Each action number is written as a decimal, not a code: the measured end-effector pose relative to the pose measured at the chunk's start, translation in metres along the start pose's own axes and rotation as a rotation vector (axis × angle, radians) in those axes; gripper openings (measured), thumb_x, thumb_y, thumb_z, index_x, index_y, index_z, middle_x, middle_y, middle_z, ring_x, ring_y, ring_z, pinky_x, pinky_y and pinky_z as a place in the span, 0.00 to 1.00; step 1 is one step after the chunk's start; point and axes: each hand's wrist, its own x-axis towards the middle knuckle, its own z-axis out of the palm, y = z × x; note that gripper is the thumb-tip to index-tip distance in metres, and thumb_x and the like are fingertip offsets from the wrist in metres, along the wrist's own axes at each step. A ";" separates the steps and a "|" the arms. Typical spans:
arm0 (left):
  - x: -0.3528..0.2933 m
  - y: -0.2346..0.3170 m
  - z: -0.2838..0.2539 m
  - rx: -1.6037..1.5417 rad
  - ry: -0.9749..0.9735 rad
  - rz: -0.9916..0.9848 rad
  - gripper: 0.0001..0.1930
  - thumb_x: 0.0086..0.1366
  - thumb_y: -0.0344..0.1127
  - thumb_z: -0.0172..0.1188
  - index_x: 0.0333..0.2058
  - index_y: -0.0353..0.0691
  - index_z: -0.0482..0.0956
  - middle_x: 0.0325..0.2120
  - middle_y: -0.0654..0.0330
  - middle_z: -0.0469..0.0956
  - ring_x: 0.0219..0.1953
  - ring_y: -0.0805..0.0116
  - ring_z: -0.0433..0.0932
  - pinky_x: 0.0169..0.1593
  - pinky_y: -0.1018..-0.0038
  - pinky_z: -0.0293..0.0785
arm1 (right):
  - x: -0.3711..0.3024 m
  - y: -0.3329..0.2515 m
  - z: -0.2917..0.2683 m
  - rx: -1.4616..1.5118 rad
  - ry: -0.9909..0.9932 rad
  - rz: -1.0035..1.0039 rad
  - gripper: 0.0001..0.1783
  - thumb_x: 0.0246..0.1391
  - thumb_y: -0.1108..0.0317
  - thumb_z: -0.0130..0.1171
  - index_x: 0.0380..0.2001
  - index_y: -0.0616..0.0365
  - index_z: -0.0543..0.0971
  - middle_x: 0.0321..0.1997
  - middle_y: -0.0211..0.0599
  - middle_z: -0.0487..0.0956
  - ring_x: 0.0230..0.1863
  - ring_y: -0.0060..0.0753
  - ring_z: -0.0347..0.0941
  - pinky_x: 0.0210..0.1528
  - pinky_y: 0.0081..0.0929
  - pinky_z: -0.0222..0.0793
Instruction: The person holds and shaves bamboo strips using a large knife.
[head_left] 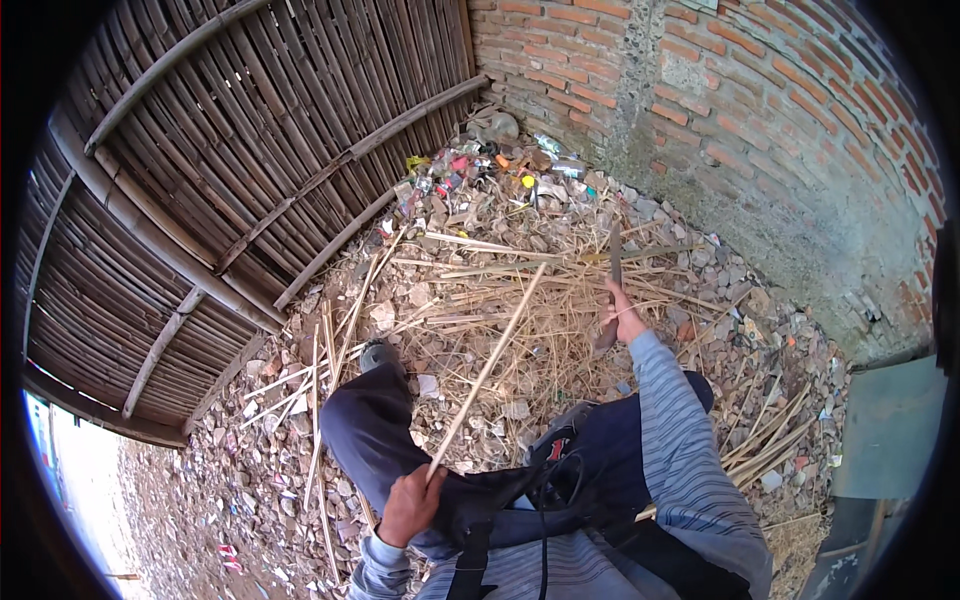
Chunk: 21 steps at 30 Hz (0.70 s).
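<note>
My left hand (410, 506) is closed round the lower end of a pale bamboo strip (487, 370), beside my left thigh. The strip slants up and to the right, its far end over the scattered strips. Farther forward on the right, my right hand (625, 314) grips a knife (615, 255) by its handle. The long narrow blade points up and away from me, apart from the bamboo strip. Beneath both hands, thin bamboo shavings (560, 350) and loose strips lie tangled on the stony ground.
A bamboo slat fence (260, 130) stands at the left, a brick wall (790, 130) at the right. Colourful litter (480, 170) fills the corner between them. More strips (775, 440) lie at my right, near a grey-green panel (890, 430). My bent legs frame the ground before me.
</note>
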 end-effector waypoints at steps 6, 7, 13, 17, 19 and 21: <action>0.015 0.006 -0.056 -0.001 0.059 0.075 0.13 0.76 0.39 0.59 0.42 0.37 0.66 0.17 0.46 0.75 0.22 0.37 0.78 0.25 0.50 0.68 | -0.003 0.067 -0.057 0.153 -0.008 0.179 0.21 0.58 0.58 0.70 0.22 0.43 0.66 0.15 0.18 0.61 0.13 0.17 0.58 0.17 0.22 0.58; 0.020 0.002 -0.067 0.026 0.065 0.127 0.13 0.77 0.39 0.57 0.40 0.35 0.67 0.16 0.48 0.73 0.19 0.41 0.76 0.23 0.53 0.67 | -0.005 0.073 -0.056 0.132 0.008 0.182 0.24 0.58 0.59 0.70 0.20 0.41 0.63 0.14 0.16 0.60 0.12 0.15 0.56 0.17 0.20 0.57; 0.075 0.043 -0.123 -0.321 -0.137 -0.068 0.22 0.81 0.49 0.48 0.35 0.35 0.76 0.18 0.65 0.71 0.16 0.77 0.71 0.21 0.78 0.69 | -0.040 0.074 -0.056 -1.486 0.121 -0.327 0.19 0.50 0.54 0.75 0.33 0.59 0.83 0.30 0.43 0.85 0.31 0.44 0.84 0.35 0.43 0.79; 0.093 0.055 -0.133 -0.282 -0.009 -0.027 0.22 0.81 0.49 0.49 0.36 0.34 0.77 0.19 0.63 0.70 0.21 0.75 0.72 0.27 0.75 0.68 | -0.079 0.038 0.003 -1.909 0.129 -0.408 0.22 0.41 0.56 0.78 0.38 0.58 0.88 0.37 0.51 0.87 0.40 0.52 0.86 0.46 0.51 0.81; 0.100 0.061 -0.130 -0.247 0.078 0.052 0.22 0.81 0.49 0.50 0.36 0.34 0.77 0.19 0.61 0.70 0.23 0.73 0.72 0.28 0.72 0.68 | -0.087 0.031 0.020 -1.985 0.096 -0.421 0.19 0.41 0.58 0.76 0.36 0.57 0.88 0.36 0.49 0.87 0.40 0.53 0.86 0.47 0.50 0.81; 0.101 0.068 -0.128 -0.212 0.143 0.195 0.22 0.80 0.49 0.51 0.37 0.33 0.77 0.20 0.60 0.69 0.26 0.70 0.71 0.30 0.68 0.66 | -0.101 0.018 0.040 -2.079 0.032 -0.319 0.17 0.40 0.59 0.75 0.34 0.55 0.89 0.35 0.49 0.87 0.40 0.53 0.86 0.46 0.50 0.81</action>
